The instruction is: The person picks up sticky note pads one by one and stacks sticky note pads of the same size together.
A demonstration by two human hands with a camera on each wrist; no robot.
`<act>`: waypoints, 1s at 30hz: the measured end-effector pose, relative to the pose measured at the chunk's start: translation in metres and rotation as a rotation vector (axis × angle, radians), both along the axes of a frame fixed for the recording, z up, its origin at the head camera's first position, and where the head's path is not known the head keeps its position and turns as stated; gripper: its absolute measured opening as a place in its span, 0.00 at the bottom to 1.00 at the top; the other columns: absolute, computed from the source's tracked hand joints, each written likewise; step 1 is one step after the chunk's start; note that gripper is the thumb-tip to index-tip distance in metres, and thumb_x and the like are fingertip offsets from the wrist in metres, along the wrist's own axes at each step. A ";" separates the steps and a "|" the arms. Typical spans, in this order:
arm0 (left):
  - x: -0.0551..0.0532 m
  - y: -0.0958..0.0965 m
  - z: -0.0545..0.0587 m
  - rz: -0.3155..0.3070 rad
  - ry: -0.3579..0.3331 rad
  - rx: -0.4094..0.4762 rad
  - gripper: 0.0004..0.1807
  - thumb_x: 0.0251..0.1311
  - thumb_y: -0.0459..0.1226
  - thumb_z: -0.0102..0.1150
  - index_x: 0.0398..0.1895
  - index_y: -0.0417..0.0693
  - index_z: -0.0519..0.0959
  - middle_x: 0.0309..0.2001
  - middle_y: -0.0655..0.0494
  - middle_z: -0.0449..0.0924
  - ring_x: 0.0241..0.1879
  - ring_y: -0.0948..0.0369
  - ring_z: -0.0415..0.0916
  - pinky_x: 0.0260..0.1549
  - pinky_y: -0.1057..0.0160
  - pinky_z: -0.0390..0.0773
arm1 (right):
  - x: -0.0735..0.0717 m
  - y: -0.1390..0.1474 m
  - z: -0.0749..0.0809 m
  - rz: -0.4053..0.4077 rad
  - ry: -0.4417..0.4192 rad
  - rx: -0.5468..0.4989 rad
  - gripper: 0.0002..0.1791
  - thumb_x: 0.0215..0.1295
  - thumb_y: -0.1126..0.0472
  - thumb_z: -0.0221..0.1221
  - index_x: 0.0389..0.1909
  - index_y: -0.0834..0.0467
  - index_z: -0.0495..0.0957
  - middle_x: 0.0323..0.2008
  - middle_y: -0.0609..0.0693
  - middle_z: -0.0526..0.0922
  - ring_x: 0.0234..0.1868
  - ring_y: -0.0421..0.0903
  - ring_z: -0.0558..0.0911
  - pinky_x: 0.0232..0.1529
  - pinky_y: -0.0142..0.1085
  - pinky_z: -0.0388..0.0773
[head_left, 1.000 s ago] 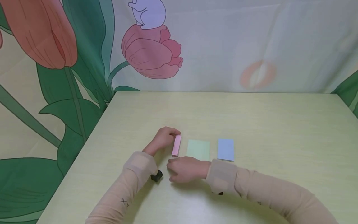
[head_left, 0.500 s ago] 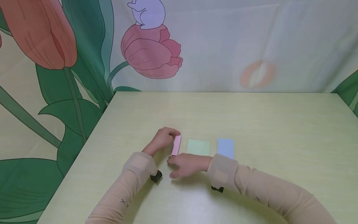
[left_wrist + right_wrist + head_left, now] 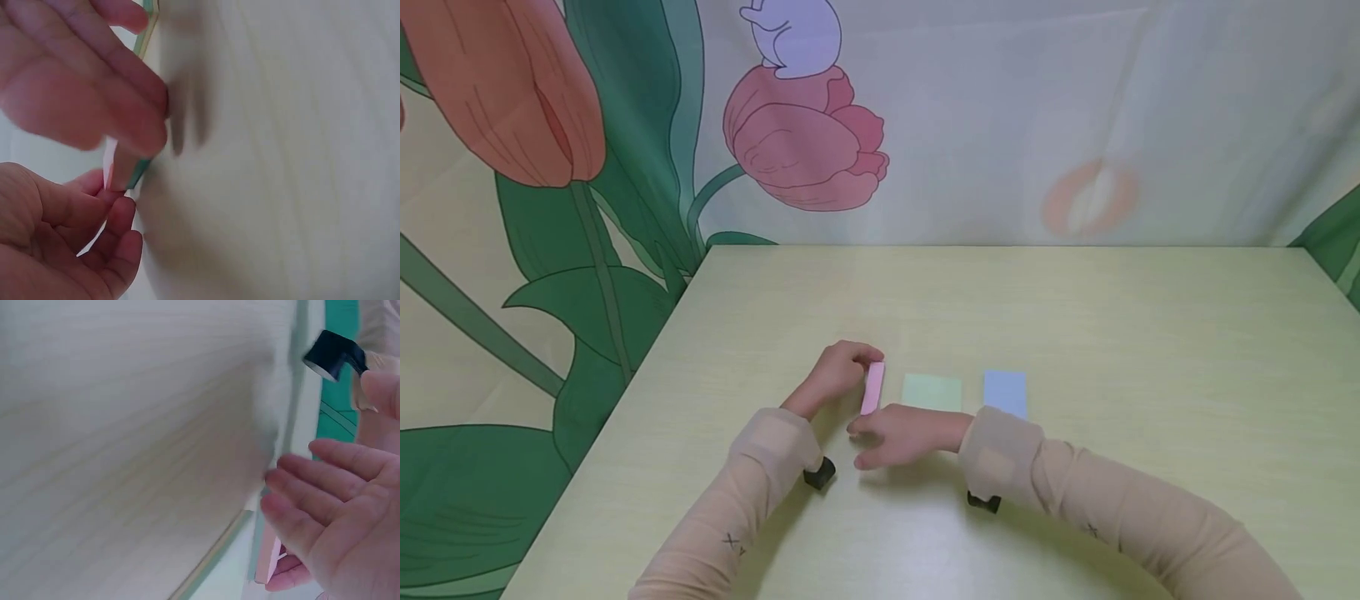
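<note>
A narrow pink pad (image 3: 873, 387), seemingly sticky notes, lies lengthwise on the table. At its far end my left hand (image 3: 838, 367) pinches it; in the left wrist view the left fingers (image 3: 119, 231) curl at the tip of the pad. My right hand (image 3: 910, 433) is at the pad's near end with fingers extended and holding nothing. Whether it touches the pad I cannot tell. The right wrist view shows straight right fingers (image 3: 312, 487) beside the pink pad (image 3: 268, 553), whose lower edge looks teal. To the right lies a pale green square pad (image 3: 934, 392), partly hidden by the right hand.
A blue pad (image 3: 1004, 392) lies right of the green one, its near edge behind the right sleeve. Each wrist carries a black camera (image 3: 819, 473). A flower-printed cloth (image 3: 962, 125) hangs behind the far edge of the pale wooden table (image 3: 1075, 317).
My right hand has slid a little away from me, up to the near end of the pink pad, its thumb spreading from the fingers. The left hand has stayed put.
</note>
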State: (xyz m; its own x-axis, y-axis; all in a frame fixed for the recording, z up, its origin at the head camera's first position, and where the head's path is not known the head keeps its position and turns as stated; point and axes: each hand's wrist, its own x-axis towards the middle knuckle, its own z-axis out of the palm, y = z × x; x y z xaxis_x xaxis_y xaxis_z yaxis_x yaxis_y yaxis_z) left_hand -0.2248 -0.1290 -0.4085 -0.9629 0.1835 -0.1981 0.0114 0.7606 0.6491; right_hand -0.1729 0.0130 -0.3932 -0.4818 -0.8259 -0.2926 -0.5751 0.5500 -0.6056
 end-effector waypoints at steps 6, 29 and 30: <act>0.010 0.000 0.003 0.049 -0.007 0.111 0.25 0.61 0.30 0.38 0.63 0.39 0.58 0.62 0.43 0.62 0.61 0.49 0.60 0.58 0.53 0.62 | -0.010 0.006 0.009 -0.285 -0.241 -0.277 0.18 0.61 0.58 0.50 0.48 0.63 0.74 0.44 0.53 0.79 0.44 0.43 0.77 0.46 0.34 0.73; 0.041 0.014 0.003 0.274 -0.274 0.704 0.30 0.65 0.33 0.31 0.67 0.34 0.38 0.69 0.39 0.38 0.68 0.50 0.37 0.64 0.53 0.46 | -0.016 0.004 -0.001 -0.953 -0.972 -0.653 0.34 0.65 0.50 0.43 0.66 0.63 0.45 0.63 0.70 0.53 0.63 0.60 0.59 0.62 0.47 0.57; 0.042 0.015 0.004 0.274 -0.273 0.708 0.30 0.65 0.33 0.31 0.67 0.34 0.38 0.69 0.39 0.38 0.68 0.50 0.36 0.65 0.53 0.45 | -0.016 0.003 -0.001 -0.952 -0.976 -0.654 0.34 0.65 0.50 0.43 0.66 0.63 0.45 0.63 0.69 0.53 0.63 0.59 0.60 0.62 0.46 0.57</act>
State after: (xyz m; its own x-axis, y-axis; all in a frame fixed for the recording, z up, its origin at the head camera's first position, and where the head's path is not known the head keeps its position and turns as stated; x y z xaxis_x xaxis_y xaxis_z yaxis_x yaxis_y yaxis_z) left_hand -0.1831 -0.1143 -0.4049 -0.9264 0.1179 -0.3576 -0.3441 0.1205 0.9312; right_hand -0.1885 0.0164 -0.3945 -0.7361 -0.4341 -0.5193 0.5899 -0.0352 -0.8067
